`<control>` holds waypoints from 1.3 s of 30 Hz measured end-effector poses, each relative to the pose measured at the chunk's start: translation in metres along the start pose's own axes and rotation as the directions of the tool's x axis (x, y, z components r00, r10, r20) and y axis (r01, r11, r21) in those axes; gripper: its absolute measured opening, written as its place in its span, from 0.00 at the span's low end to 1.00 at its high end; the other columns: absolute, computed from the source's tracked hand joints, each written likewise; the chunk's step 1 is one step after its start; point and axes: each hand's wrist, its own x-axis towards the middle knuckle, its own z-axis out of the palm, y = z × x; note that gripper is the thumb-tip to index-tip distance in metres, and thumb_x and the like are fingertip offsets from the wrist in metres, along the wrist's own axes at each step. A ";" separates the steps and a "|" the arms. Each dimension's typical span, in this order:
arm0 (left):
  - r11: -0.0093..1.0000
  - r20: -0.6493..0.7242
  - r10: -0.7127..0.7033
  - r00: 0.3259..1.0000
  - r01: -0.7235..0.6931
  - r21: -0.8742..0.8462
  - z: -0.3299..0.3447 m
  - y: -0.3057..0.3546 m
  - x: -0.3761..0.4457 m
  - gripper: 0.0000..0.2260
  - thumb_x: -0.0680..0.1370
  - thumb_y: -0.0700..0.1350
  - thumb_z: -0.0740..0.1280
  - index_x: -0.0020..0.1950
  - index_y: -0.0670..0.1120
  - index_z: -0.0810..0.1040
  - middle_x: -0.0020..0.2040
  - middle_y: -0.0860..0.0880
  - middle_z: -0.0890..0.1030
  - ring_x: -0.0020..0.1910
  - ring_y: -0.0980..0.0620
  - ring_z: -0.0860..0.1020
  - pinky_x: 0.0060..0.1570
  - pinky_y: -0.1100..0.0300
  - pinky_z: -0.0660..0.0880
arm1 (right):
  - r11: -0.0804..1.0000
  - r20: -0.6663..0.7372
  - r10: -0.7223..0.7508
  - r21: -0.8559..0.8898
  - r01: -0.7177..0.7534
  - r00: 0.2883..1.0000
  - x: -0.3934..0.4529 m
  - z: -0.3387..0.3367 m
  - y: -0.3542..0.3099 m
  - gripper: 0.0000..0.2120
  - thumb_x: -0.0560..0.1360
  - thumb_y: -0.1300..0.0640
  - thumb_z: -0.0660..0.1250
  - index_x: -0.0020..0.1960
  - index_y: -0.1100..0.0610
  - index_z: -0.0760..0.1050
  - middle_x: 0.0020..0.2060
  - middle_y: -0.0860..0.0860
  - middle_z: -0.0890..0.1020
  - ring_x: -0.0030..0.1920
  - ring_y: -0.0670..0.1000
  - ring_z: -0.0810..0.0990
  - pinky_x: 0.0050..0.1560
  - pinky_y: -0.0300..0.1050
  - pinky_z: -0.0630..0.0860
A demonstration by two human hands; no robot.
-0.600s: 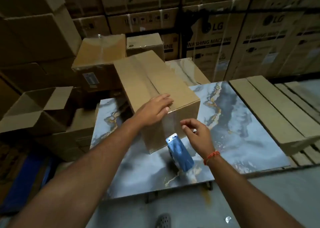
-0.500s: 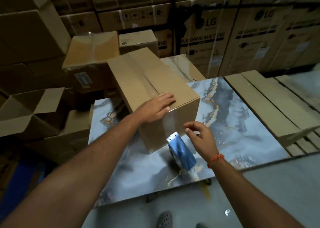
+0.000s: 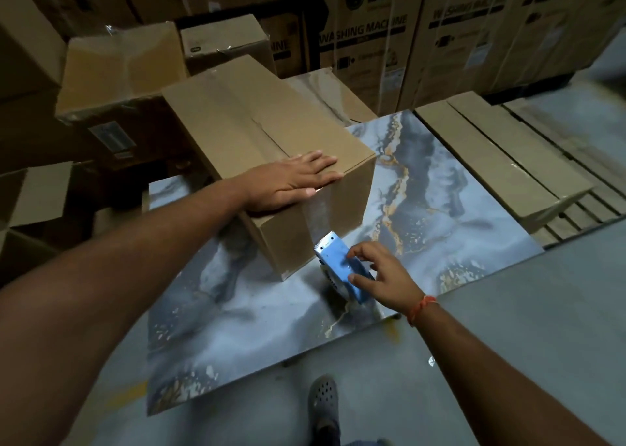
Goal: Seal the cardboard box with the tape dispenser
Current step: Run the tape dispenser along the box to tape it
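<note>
A closed brown cardboard box (image 3: 257,130) stands on a marble-patterned slab (image 3: 440,208). Clear tape runs down its near side face. My left hand (image 3: 291,185) lies flat, fingers spread, on the box's top near the front edge. A blue tape dispenser (image 3: 338,266) with a toothed blade stands on the slab just in front of the box's near corner. My right hand (image 3: 382,276) curls around the dispenser, fingertips and thumb touching its blue body. A red thread circles that wrist.
Stacked cardboard cartons (image 3: 372,39), some printed as washing machine boxes, fill the back. An open carton (image 3: 30,195) stands at the left. Flat packed boxes (image 3: 501,161) lie to the right of the slab. My grey clog (image 3: 323,398) rests on the concrete floor below.
My right hand has dropped from beside the box's front face onto the tape dispenser. My left hand has flattened on the box top. The camera has tilted down.
</note>
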 end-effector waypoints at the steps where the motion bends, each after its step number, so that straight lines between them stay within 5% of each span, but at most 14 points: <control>1: 1.000 -0.003 -0.002 1.000 0.002 -0.007 0.001 0.001 0.000 0.26 0.85 0.55 0.50 0.84 0.53 0.55 0.85 0.47 0.50 0.84 0.46 0.45 0.80 0.51 0.44 | 1.000 0.002 0.009 0.007 -0.009 1.000 -0.001 0.001 0.002 0.16 0.71 0.54 0.72 0.56 0.44 0.74 0.57 0.48 0.76 0.59 0.48 0.77 0.55 0.43 0.77; 13: 0.998 -0.071 -0.043 0.997 0.038 -0.059 0.007 0.003 -0.002 0.26 0.86 0.50 0.51 0.84 0.47 0.57 0.84 0.48 0.56 0.84 0.48 0.51 0.81 0.46 0.53 | 0.998 0.025 0.058 0.003 -0.058 0.998 -0.013 0.017 0.016 0.29 0.71 0.48 0.73 0.65 0.40 0.60 0.54 0.55 0.78 0.47 0.59 0.81 0.46 0.61 0.80; 17: 0.998 -0.075 -0.047 0.996 0.043 -0.054 0.009 0.003 -0.002 0.25 0.86 0.50 0.51 0.84 0.47 0.58 0.84 0.48 0.56 0.84 0.48 0.51 0.81 0.48 0.52 | 0.999 0.000 0.026 0.020 -0.026 1.000 -0.013 0.025 0.017 0.32 0.71 0.46 0.74 0.67 0.42 0.59 0.53 0.54 0.77 0.46 0.58 0.80 0.45 0.57 0.80; 21: 0.997 -0.065 -0.057 0.996 0.054 -0.047 0.008 0.005 -0.002 0.25 0.86 0.51 0.51 0.84 0.49 0.57 0.84 0.50 0.56 0.84 0.49 0.51 0.82 0.48 0.53 | 0.998 0.012 -0.041 0.057 0.040 0.999 -0.018 0.035 0.010 0.29 0.73 0.51 0.74 0.68 0.44 0.63 0.65 0.47 0.73 0.54 0.53 0.80 0.49 0.48 0.82; 27: 0.994 -0.068 -0.098 0.993 0.094 -0.052 0.006 0.012 -0.005 0.25 0.86 0.50 0.50 0.84 0.49 0.58 0.84 0.49 0.56 0.84 0.49 0.51 0.80 0.54 0.50 | 0.942 -0.029 -0.022 0.334 0.031 0.999 -0.026 0.032 0.007 0.22 0.72 0.63 0.75 0.64 0.52 0.76 0.65 0.48 0.77 0.63 0.46 0.77 0.58 0.35 0.76; 39: 0.993 -0.060 -0.110 0.992 0.108 -0.038 0.006 0.014 -0.004 0.25 0.86 0.52 0.50 0.84 0.51 0.57 0.84 0.49 0.55 0.84 0.49 0.51 0.80 0.51 0.51 | 0.896 -0.089 0.041 0.443 0.003 0.995 -0.034 0.019 0.005 0.15 0.75 0.58 0.73 0.62 0.54 0.81 0.63 0.50 0.80 0.63 0.44 0.79 0.55 0.33 0.77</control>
